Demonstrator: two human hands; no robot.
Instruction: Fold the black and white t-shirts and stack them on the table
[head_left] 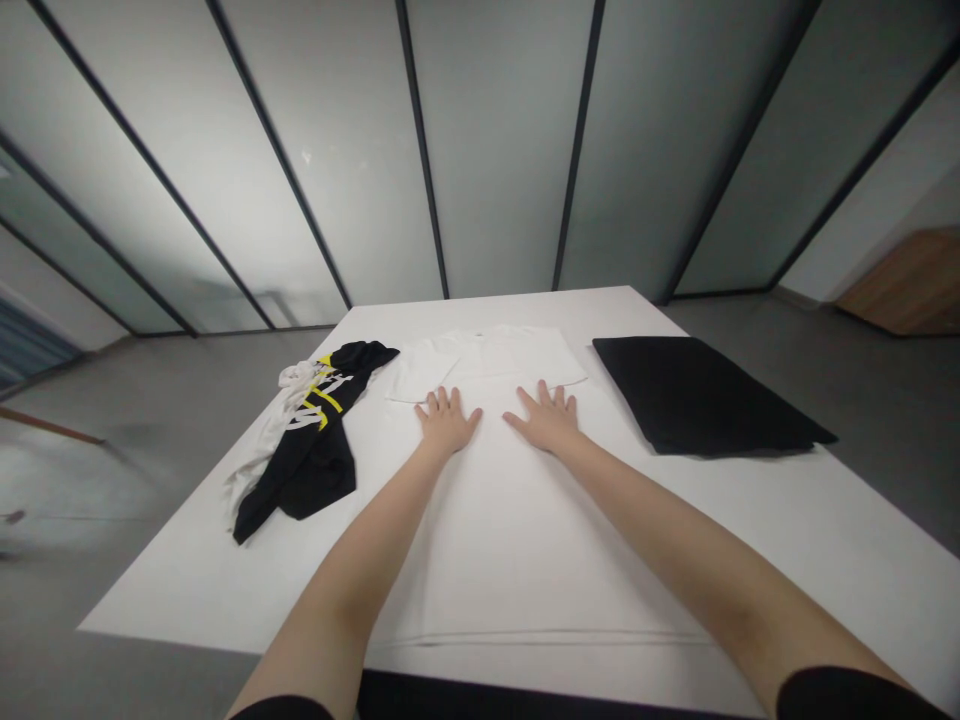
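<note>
A white T-shirt [495,540] lies spread out flat on the white table, its hem toward me and its sleeves and neck at the far end. My left hand [448,422] rests palm down on the upper left of the shirt, fingers spread. Level with it on the right side, my right hand [549,418] lies flat too, its fingers apart. Neither hand grips any cloth. White shirt and white table blend together, so parts of the shirt's side edges are hard to make out.
Left of the shirt lies a crumpled heap of black clothing [322,440] with yellow and white print, with white cloth [259,450] beside it. A flat black folded stack [709,395] sits at the right. Frosted glass panels [495,150] stand behind the table [172,590].
</note>
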